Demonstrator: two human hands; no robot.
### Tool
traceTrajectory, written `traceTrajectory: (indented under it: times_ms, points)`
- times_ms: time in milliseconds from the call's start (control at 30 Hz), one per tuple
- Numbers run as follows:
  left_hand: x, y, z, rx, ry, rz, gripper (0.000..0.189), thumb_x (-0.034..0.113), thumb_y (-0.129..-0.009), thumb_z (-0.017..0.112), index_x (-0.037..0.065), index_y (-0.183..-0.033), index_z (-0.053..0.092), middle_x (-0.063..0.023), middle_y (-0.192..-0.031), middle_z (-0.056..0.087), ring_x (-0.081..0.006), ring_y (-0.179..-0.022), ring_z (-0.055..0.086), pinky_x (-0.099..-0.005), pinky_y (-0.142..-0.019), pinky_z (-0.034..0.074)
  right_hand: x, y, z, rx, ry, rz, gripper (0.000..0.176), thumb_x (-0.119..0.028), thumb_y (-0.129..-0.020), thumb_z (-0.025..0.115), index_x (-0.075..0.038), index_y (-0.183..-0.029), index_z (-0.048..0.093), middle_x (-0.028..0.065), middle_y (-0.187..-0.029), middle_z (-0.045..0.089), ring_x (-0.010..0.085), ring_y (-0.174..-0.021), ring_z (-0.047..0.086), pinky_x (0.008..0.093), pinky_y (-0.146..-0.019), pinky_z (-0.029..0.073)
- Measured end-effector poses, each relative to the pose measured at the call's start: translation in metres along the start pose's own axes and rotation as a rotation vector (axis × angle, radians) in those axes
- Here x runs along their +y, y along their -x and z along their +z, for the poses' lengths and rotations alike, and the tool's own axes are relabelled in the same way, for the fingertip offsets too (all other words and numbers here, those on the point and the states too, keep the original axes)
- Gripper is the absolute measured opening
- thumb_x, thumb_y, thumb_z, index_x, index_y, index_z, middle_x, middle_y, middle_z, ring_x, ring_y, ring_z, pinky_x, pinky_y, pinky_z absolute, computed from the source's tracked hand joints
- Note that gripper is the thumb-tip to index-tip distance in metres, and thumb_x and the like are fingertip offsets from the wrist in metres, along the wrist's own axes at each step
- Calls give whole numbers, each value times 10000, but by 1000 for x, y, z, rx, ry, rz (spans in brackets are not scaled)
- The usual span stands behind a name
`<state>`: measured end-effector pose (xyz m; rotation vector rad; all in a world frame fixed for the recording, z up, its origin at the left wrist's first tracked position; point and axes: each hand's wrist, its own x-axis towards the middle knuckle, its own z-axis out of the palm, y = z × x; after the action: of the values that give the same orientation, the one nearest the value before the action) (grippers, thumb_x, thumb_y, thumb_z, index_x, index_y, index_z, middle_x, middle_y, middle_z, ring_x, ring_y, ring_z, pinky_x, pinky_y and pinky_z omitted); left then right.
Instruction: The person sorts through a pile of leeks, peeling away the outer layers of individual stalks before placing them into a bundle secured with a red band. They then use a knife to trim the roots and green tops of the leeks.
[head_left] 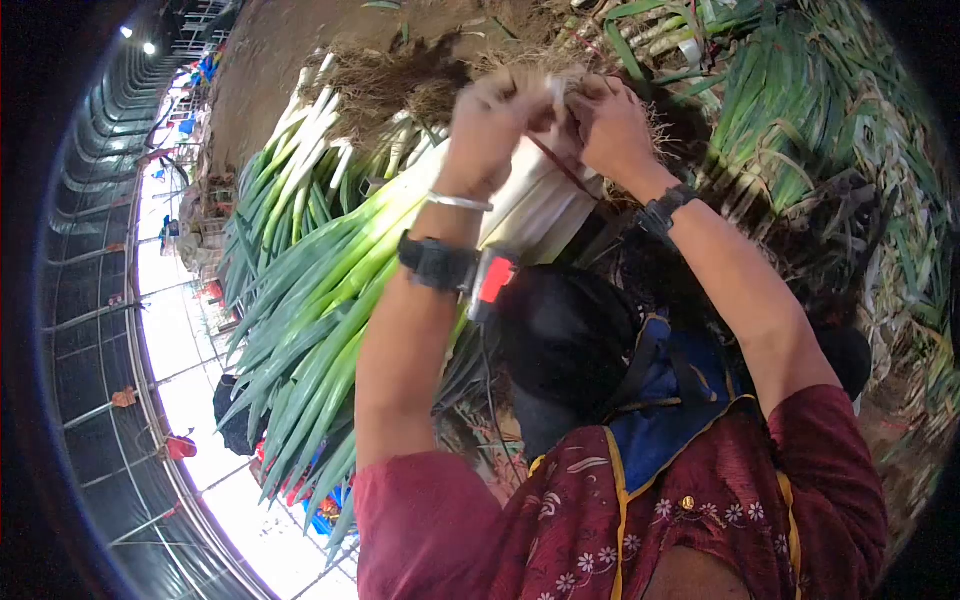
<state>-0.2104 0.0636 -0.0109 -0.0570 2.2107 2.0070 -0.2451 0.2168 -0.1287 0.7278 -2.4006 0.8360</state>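
Observation:
A large bundle of leeks (pixel 390 225) lies in front of me, white stems and roots away from me and green leaves fanning to the lower left. A thin dark red tie band (pixel 562 163) crosses the white stems. My left hand (pixel 497 115), blurred by motion, is closed over the stems at the upper end of the band. Close beside it, my right hand (pixel 612 122) is closed too, with curled fingers. Both hands seem to pinch the band, though its ends are hidden between the fingers. Each wrist wears a black strap.
More leeks (pixel 300 165) with bushy roots lie on the soil at the upper left. A heap of green leeks (pixel 770 110) fills the upper right, with drying leaves at the edge. My legs in dark trousers (pixel 560 340) are bent close to the bundle. A mesh wall (pixel 100 330) curves along the left.

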Motion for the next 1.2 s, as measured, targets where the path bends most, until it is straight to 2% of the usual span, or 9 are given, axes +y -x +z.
traceTrajectory:
  times_ms: [133, 167, 233, 333, 367, 500, 733, 900, 1200]
  points:
    - [107, -26, 3, -109, 189, 284, 397, 119, -943, 599, 87, -1336, 550, -86, -1160, 682, -206, -1094, 640, -361, -930, 516, 10, 2, 8, -7, -60, -72, 266, -160, -729, 657, -63, -976, 639, 102, -998, 576, 345, -1013, 530, 478, -879, 439]
    - [114, -31, -8, -148, 165, 277, 687, 87, -934, 618, 38, -1504, 239, -193, -1449, 425, -252, -1151, 602, -339, -847, 548, 7, 3, 1, -8, -92, -52, 268, -158, -724, 658, -63, -974, 638, 103, -991, 577, 344, -1015, 530, 477, -878, 439]
    - [98, -23, -33, -12, -266, 312, 309, 120, -899, 655, 13, -1165, 539, -109, -1044, 610, -218, -903, 637, -306, -728, 542, 5, 4, -1, -28, 23, -41, 162, -224, -808, 641, -100, -913, 652, 103, -990, 561, 309, -979, 553, 445, -848, 470]
    - [62, 23, -70, 41, -808, 250, 268, 190, -877, 668, 27, -1089, 691, -126, -933, 722, -223, -834, 680, -312, -756, 533, -4, -3, -2, 40, -68, 1, 173, -236, -844, 632, -63, -849, 626, 103, -937, 559, 303, -917, 569, 432, -797, 493]
    - [66, 51, -88, -108, -997, 162, 295, 206, -870, 670, 34, -1109, 689, -144, -959, 722, -227, -846, 688, -318, -777, 529, -8, -5, -6, 58, -108, 47, 177, -223, -870, 611, -47, -847, 602, 106, -915, 563, 307, -867, 574, 433, -750, 499]
    - [48, 166, -93, 132, -1057, -208, 203, 171, -852, 656, 33, -988, 719, -180, -912, 705, -275, -795, 684, -352, -737, 517, 0, -5, -1, 74, -210, 112, 147, -206, -865, 612, -65, -891, 579, 107, -898, 564, 326, -822, 574, 445, -723, 480]
    - [13, 203, -75, 274, -1351, 98, 223, 110, -800, 678, 65, -1017, 704, -123, -974, 638, -297, -901, 602, -385, -795, 481, -40, -14, -19, 186, -79, -91, 117, -182, -833, 632, -104, -916, 605, 74, -992, 539, 291, -1008, 523, 443, -874, 409]
    - [2, 194, -63, 272, -1499, 163, 257, 136, -787, 675, 95, -1040, 690, -82, -951, 623, -292, -882, 587, -409, -765, 473, -94, -10, -25, -25, -387, -273, 95, -123, -799, 654, -93, -886, 632, 50, -967, 569, 264, -964, 559, 391, -827, 447]
    - [28, 256, -66, 395, -1765, -44, 311, 99, -765, 649, 140, -1072, 659, -15, -1006, 621, -247, -917, 589, -397, -753, 476, -150, 0, -16, -382, -606, -489, 162, -154, -809, 658, -86, -955, 640, 60, -926, 549, 257, -934, 566, 382, -804, 479]
